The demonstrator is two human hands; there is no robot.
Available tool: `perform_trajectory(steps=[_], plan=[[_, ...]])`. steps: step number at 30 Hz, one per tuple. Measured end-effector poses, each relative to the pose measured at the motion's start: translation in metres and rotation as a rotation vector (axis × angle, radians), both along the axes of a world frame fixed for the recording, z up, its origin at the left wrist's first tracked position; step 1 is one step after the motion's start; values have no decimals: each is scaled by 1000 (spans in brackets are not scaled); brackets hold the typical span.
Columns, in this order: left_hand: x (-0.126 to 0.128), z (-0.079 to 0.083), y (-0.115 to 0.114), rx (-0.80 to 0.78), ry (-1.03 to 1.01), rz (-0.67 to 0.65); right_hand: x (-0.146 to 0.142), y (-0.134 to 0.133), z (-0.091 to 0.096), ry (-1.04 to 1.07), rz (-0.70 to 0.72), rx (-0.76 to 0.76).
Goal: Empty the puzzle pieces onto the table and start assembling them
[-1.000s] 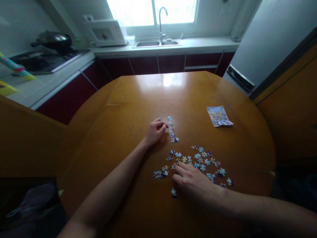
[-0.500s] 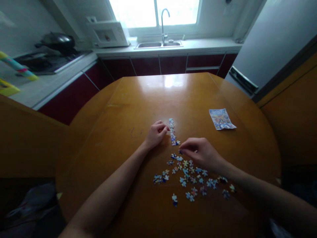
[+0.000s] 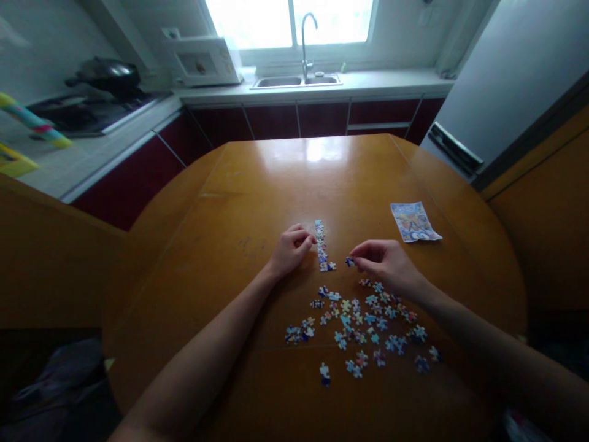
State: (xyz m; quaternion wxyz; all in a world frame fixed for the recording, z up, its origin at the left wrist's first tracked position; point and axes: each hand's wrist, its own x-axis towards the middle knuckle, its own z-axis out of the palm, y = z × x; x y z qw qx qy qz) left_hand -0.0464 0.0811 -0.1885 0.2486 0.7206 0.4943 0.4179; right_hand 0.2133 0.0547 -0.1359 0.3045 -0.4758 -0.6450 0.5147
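Right hand (image 3: 392,265) pinches a puzzle piece (image 3: 350,261) (probably light, stiff card, best held by its edges) right of the joined strip (image 3: 321,248); left hand (image 3: 291,248) curls at the strip's opposite side, grip unclear.

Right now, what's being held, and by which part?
The right hand holds a puzzle piece by its right edge; the left hand holds nothing visible.

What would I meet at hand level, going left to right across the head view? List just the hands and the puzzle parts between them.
Left hand → strip of joined puzzle pieces → single puzzle piece → right hand, pinching that piece.
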Motion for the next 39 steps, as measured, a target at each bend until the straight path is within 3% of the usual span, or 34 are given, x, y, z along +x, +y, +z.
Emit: perform_trajectory(steps=[8, 14, 21, 27, 32, 39], plan=[[1, 1, 0, 4, -8, -3, 7, -8, 5, -58, 30, 51], [1, -1, 1, 5, -5, 0, -4, -47, 6, -139, 186, 110], [1, -1, 1, 14, -21, -1, -20, -88, -16, -247, 457, 240], [1, -1, 1, 10, -22, -3, -33, -89, -18, -401, 632, 351], [2, 1, 1, -3, -29, 0, -38, -92, -12, -539, 639, 476], [3, 1, 1, 7, -26, -7, -31, -105, -11, -521, 882, 594]])
